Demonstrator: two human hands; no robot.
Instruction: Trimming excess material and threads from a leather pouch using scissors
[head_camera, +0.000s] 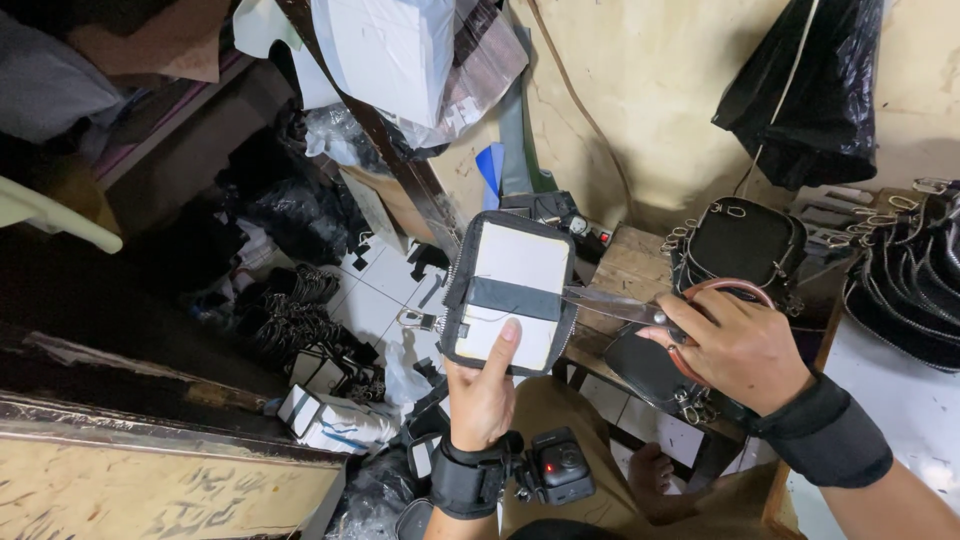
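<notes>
The left hand (482, 392) pinched the open pouch panel (510, 293) from below, thumb on its face; the right hand (738, 345) gripped scissors (640, 312), blades touching the panel's right edge.

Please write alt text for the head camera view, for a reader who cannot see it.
The left hand holds up an open black pouch panel with white lining, while the right hand points scissors at its right edge. Black bags sit on a wooden bench behind.

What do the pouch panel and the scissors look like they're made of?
Pouch panel: white stiffener board or foam with a dark fabric band, black zip-tape edging; matte, probably synthetic. Scissors: bare shiny metal blades, reddish-brown handle loops, likely plastic-coated.
</notes>
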